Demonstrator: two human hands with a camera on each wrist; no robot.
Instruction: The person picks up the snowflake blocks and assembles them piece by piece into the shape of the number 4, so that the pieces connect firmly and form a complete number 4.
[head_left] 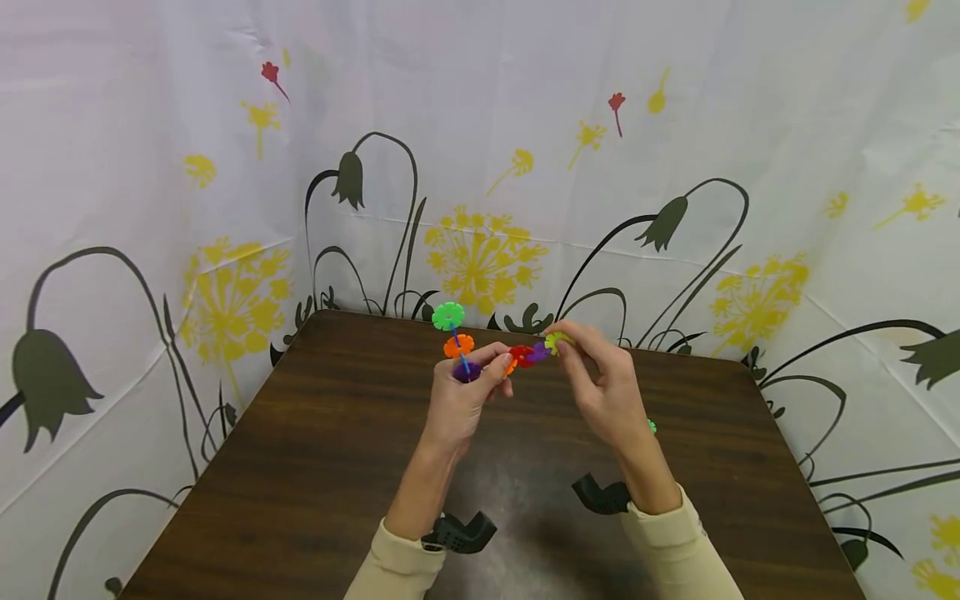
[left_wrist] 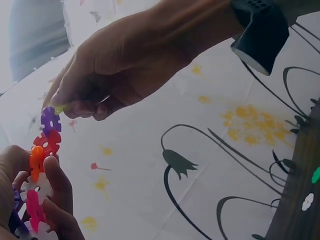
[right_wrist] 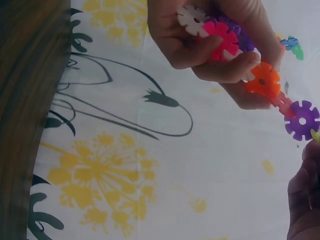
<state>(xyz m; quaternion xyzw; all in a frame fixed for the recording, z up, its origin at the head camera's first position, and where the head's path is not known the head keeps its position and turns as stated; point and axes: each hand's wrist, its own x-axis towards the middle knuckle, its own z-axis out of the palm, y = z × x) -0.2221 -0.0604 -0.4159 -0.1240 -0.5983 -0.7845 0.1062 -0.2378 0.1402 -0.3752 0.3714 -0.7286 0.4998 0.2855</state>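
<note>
My left hand point(head_left: 459, 408) grips a chain of slotted, flower-shaped plastic discs above the table. In the right wrist view, a white disc point(right_wrist: 187, 19), a pink disc point(right_wrist: 220, 45) and an orange disc point(right_wrist: 270, 82) show around its fingers. A second branch with a green disc point(head_left: 447, 315) and another orange disc point(head_left: 459, 346) rises beyond that hand. From its fingertips the chain runs through a red disc point(left_wrist: 44, 142) to a purple disc point(left_wrist: 50, 120). At this end my right hand point(head_left: 606, 392) pinches a yellow disc point(head_left: 555, 340) against the purple one; fingers hide how far they interlock.
Below the hands lies a dark wooden table point(head_left: 322, 467). A loose green disc point(head_left: 652, 426) is partly hidden by the right forearm; near it a white disc point(left_wrist: 308, 201) lies on the table. A flower-printed curtain point(head_left: 480, 108) hangs behind the table and along its sides.
</note>
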